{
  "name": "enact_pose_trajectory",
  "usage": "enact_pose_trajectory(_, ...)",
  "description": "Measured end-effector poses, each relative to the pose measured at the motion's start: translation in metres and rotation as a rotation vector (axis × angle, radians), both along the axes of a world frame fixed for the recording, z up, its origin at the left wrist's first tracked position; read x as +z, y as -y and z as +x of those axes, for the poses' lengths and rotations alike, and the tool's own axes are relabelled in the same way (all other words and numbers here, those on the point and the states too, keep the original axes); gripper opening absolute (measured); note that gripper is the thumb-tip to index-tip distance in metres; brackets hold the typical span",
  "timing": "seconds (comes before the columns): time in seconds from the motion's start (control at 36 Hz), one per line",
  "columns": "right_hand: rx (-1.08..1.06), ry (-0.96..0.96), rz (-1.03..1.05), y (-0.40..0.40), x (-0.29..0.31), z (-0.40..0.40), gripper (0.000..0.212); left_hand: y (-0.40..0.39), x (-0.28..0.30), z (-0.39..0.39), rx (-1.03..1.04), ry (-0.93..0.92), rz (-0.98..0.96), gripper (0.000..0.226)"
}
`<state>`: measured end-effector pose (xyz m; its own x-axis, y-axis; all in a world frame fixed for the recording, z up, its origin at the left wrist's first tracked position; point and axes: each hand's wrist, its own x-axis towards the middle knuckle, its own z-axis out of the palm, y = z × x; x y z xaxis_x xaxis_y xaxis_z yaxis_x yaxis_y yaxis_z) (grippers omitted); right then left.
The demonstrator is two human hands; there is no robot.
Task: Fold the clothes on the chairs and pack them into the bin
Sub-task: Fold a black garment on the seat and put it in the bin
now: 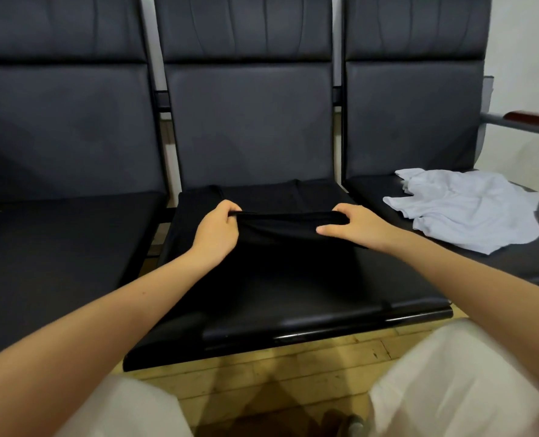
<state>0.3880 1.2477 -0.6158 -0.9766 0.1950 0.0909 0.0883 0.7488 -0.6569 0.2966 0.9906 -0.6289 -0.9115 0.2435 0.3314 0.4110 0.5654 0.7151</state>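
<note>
A black garment [271, 257] lies spread over the middle chair seat [293, 326]. My left hand [216, 230] grips a raised fold of it on the left, fingers curled over the edge. My right hand [355, 225] grips the same fold on the right, thumb stretched out below the cloth. The fold between the hands is lifted a little off the seat. A crumpled light-blue garment [470, 206] lies on the right chair seat, apart from both hands. No bin is in view.
Three dark padded chairs stand in a row, with the left seat [57, 247] bare. A wood-topped armrest [533, 119] juts out at the far right. Wooden floor [277, 373] shows below the seats, between my white-clad knees.
</note>
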Motion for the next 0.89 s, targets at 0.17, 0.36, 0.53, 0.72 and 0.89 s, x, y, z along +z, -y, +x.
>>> enact_pose_trajectory(0.17, -0.166, -0.114, 0.102, -0.016, 0.003, 0.001, 0.020, 0.008, -0.004, 0.002, -0.016, -0.203, -0.246, 0.016)
enact_pose_trajectory(0.36, -0.383, -0.059, 0.121, -0.029, 0.003, 0.007, 0.017, 0.020, -0.009, 0.000, -0.017, -0.185, -0.253, 0.025)
enact_pose_trajectory(0.53, -0.285, -0.096, -0.223, -0.019, 0.003, 0.004, 0.025, 0.021, -0.008, 0.001, 0.062, -0.044, -0.058, 0.025)
enact_pose_trajectory(0.72, -0.087, -0.065, 0.012, -0.018, -0.008, 0.002, 0.023, 0.029, -0.003, -0.011, 0.124, 0.038, 0.095, 0.028)
enact_pose_trajectory(0.89, -0.179, -0.093, 0.068, -0.029, -0.009, 0.002, 0.011, 0.038, 0.002, -0.014, 0.131, -0.047, 0.041, 0.025)
